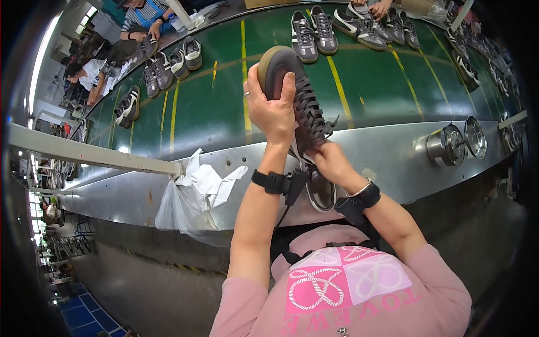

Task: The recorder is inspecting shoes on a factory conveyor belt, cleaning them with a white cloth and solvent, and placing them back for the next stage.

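Note:
My left hand is closed round the toe end of a dark grey sneaker, thumb on the upper and fingers along the gum-coloured sole edge. The shoe is tilted up, its toe pointing away from me and its dark laces facing right. At its heel end my right hand grips the collar area; some of those fingers are hidden by the shoe. Below it, a second sneaker rests on the metal ledge, partly covered by my right hand and the first shoe.
Pairs of sneakers stand along the green belt with yellow lines. On the steel ledge are a round metal container and, at left, a plastic bag with white paper. A white bar crosses the left side. Co-workers handle shoes across the belt.

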The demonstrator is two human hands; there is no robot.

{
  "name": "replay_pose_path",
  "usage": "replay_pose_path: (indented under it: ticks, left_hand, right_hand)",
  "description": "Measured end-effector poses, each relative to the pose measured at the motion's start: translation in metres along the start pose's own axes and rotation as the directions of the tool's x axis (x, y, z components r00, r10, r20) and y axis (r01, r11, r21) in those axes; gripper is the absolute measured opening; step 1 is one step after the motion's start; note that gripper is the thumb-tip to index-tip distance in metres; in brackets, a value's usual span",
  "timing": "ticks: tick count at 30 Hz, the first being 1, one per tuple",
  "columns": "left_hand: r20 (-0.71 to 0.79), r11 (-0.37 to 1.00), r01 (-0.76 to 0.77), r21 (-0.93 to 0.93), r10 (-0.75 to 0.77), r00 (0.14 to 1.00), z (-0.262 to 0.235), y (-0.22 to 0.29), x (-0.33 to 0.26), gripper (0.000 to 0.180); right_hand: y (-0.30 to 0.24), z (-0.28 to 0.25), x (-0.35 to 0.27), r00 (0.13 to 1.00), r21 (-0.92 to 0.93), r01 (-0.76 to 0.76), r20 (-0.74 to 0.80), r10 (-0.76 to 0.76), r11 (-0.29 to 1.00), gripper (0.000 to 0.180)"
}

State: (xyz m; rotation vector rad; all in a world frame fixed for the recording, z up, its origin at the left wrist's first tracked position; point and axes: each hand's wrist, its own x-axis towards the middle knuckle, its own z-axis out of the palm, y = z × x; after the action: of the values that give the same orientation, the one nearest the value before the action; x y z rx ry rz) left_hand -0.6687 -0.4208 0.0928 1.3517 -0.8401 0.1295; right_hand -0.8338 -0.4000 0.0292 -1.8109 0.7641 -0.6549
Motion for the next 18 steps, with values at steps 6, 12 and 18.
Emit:
replay_pose_path:
  ticks: [6,12,18]
  left_hand:
    - [0.007,0.994,-0.04,0.1,0.039,0.999,0.004,0.006,0.002,0.061]
    - [0.081,0.993,0.038,0.115,-0.048,0.996,0.008,0.007,0.0,0.065]
    - [0.034,0.998,-0.042,0.056,0.04,0.999,0.007,0.001,0.004,0.062]
  right_hand:
    - [0.002,-0.013,-0.013,0.969,-0.569,0.245,0.159,-0.187,0.785,0.032]
    - [0.006,-0.003,0.004,0.927,-0.744,0.335,0.371,-0.06,0.578,0.02]
    - [0.001,-0.03,-0.022,0.935,-0.6,0.349,0.274,-0.225,0.72,0.037]
